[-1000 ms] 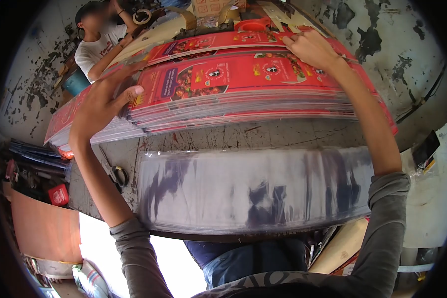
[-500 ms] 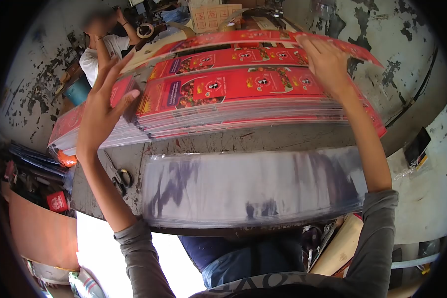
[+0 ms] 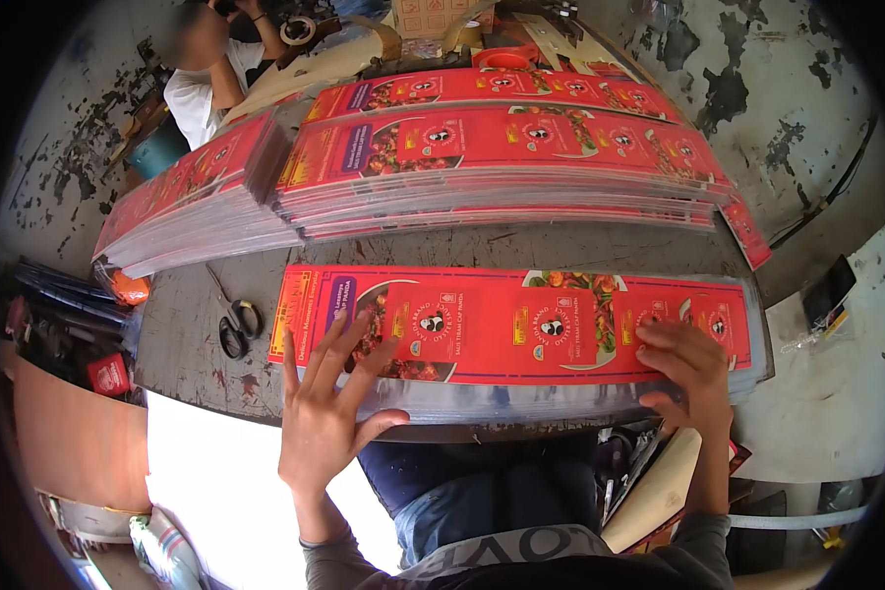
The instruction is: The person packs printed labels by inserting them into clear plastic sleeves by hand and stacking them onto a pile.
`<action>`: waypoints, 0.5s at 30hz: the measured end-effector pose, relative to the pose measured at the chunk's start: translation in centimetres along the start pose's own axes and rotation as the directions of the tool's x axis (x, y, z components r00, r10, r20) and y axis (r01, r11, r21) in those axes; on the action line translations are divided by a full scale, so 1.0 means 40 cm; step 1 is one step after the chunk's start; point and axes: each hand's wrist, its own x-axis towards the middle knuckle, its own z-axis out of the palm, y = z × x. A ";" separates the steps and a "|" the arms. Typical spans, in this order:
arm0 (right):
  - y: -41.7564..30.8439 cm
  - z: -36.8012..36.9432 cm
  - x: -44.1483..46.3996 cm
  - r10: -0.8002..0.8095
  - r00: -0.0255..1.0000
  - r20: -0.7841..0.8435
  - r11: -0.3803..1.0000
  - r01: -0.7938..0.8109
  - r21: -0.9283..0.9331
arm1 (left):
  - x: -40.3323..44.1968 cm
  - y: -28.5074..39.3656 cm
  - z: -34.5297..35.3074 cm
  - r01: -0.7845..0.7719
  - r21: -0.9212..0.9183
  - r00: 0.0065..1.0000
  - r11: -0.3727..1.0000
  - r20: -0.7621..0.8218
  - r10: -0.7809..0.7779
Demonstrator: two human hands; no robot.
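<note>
A long red printed strip (image 3: 482, 339) with panda logos and food pictures lies on a stack of clear plastic sleeves (image 3: 521, 401) at the table's near edge. My left hand (image 3: 324, 423) is open at the strip's left part, fingers spread over its lower edge. On the right, my right hand (image 3: 693, 379) rests its fingers on the strip, with the thumb apart near the lower edge. Behind them stands a tall pile of similar red strips in clear plastic (image 3: 492, 147), with another pile (image 3: 187, 202) to its left.
Black-handled scissors (image 3: 236, 324) lie on the dark, scuffed table (image 3: 187, 364) left of the sleeves. More red strips (image 3: 492, 87) lie farther back. A person in a white shirt (image 3: 197, 103) is at the back left. A teal bucket (image 3: 157, 154) stands near that person.
Both hands have come down and toward me from over the piles. The red strip my right hand had at the back now lies on the clear sleeves.
</note>
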 end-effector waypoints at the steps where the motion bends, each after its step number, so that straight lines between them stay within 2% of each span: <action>1: 0.001 -0.002 0.011 0.070 0.997 -0.011 0.997 -0.070 -0.042 | 0.012 -0.008 -0.003 0.011 -0.034 1.000 0.999 -0.020 -0.011; 2: 0.004 -0.002 0.023 0.139 0.990 -0.024 0.986 -0.141 -0.083 | 0.025 -0.018 -0.005 0.021 -0.069 0.999 0.997 -0.039 -0.024; 3: 0.008 0.001 0.035 0.214 0.975 0.064 0.971 -0.205 -0.127 | 0.032 -0.038 -0.001 0.036 -0.025 0.999 0.999 -0.020 -0.037; 4: 0.011 0.006 0.046 0.217 0.974 0.071 0.971 -0.207 -0.121 | 0.036 -0.052 0.006 0.039 -0.027 0.999 0.999 -0.011 -0.040; 6: 0.021 0.015 0.062 0.320 0.937 0.144 0.933 -0.284 -0.223 | 0.040 -0.076 0.024 0.212 0.045 0.977 0.976 -0.028 -0.211; 8: 0.041 0.015 0.060 0.335 0.928 0.165 0.931 -0.300 -0.206 | 0.032 -0.097 0.033 0.251 0.089 0.968 0.964 -0.009 -0.251; 10: 0.055 0.013 0.057 0.356 0.917 0.180 0.926 -0.321 -0.197 | 0.027 -0.118 0.042 0.342 -0.141 0.935 0.929 -0.046 -0.351; 11: 0.059 0.012 0.057 0.362 0.918 0.159 0.926 -0.335 -0.174 | 0.030 -0.118 0.037 0.341 -0.165 0.934 0.926 -0.050 -0.353; 12: 0.061 0.010 0.057 0.368 0.919 0.138 0.926 -0.348 -0.149 | 0.035 -0.123 0.036 0.337 -0.166 0.936 0.927 -0.050 -0.349; 14: 0.067 0.004 0.057 0.369 0.923 0.106 0.925 -0.354 -0.137 | 0.048 -0.135 0.036 0.234 -0.340 0.949 0.911 -0.125 -0.291; 15: 0.068 0.005 0.055 0.369 0.926 0.078 0.925 -0.359 -0.122 | 0.052 -0.134 0.034 0.238 -0.338 0.949 0.911 -0.118 -0.292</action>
